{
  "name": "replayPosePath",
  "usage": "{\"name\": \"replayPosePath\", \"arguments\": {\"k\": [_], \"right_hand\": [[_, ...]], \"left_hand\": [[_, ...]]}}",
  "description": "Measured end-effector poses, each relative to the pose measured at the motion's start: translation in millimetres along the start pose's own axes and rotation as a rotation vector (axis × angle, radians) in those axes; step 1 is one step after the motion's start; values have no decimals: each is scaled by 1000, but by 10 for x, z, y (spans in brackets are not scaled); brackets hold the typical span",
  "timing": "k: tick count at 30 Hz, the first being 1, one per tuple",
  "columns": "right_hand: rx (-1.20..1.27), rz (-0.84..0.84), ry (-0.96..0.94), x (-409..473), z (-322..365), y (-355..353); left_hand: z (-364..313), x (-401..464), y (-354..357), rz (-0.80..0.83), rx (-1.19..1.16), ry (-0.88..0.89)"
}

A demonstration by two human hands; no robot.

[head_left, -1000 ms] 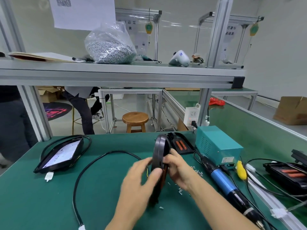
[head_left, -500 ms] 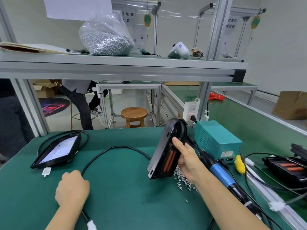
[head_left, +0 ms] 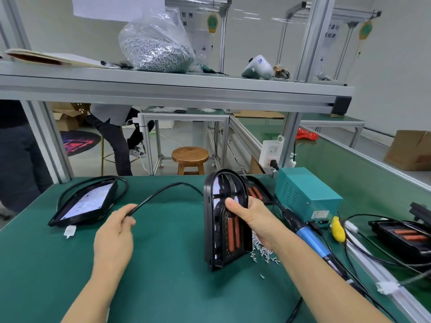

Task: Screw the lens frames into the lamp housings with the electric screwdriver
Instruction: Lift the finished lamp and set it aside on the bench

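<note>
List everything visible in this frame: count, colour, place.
Housing: 1, black, held upright mid-bench.
Cable: 1, black, left of housing.
Second housing: 1, black, flat at bench left.
Screws: loose pile, silver, behind held housing.
Screwdriver: 1, blue, lying right.
Power box: 1, teal, right rear.
Tray: 1, black, far right.
Screw bag: 1, clear, shelf.
Stool: 1, wooden, behind bench.
Left hand: pinches cable.
Right hand: grips housing.
</note>
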State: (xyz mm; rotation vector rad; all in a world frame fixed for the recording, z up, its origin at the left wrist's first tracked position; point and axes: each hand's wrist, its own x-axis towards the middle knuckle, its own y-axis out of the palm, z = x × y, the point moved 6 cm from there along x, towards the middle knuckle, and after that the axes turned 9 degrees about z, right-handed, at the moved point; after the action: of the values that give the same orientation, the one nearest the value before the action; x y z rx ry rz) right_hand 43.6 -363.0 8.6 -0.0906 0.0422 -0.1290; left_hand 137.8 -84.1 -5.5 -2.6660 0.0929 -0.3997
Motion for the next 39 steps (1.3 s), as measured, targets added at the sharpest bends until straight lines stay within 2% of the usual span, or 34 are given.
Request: {"name": "replayPosePath", "arguments": {"k": [2, 5, 10, 13, 16, 20, 24, 27, 29, 31, 33, 36, 39], "right_hand": [[-84, 15, -59, -27, 93, 33], [-148, -47, -155, -100, 254, 44], [-150, -119, -309, -239, 461, 26], [-99, -103, -299, -286, 481, 26], [-62, -114, -286, -331, 508, 22], [-37, -165, -272, -351, 539, 49], [52, -191, -225, -325, 477, 52], [155, -189, -171, -329, 435, 47], [223, -199, -140, -361, 438, 40], [256, -222, -129, -411, 461, 19], [265, -238, -124, -466, 479, -11], [282, -254, -114, -587, 495, -106], [310, -268, -175, -786, 536, -275]], "left_hand": [[-241, 29, -20, 81, -125, 135], [-539, 94, -59, 241, -310, 222], [-815, 199, -30, 421, -614, 139], [-897, 215, 55, 489, -751, 98], [-911, 201, 165, 559, -1032, 27], [-885, 150, 401, 495, -1257, -92], [-987, -9, 607, 484, -1298, -135], [-1127, -201, 675, 593, -1313, -88], [-1267, -354, 710, 737, -1178, 18], [-1371, -463, 767, 807, -1003, 85], [-1418, -487, 822, 740, -930, 90], [-1499, -500, 893, 643, -939, 89], [-1604, -562, 1043, 709, -970, 69]]}}
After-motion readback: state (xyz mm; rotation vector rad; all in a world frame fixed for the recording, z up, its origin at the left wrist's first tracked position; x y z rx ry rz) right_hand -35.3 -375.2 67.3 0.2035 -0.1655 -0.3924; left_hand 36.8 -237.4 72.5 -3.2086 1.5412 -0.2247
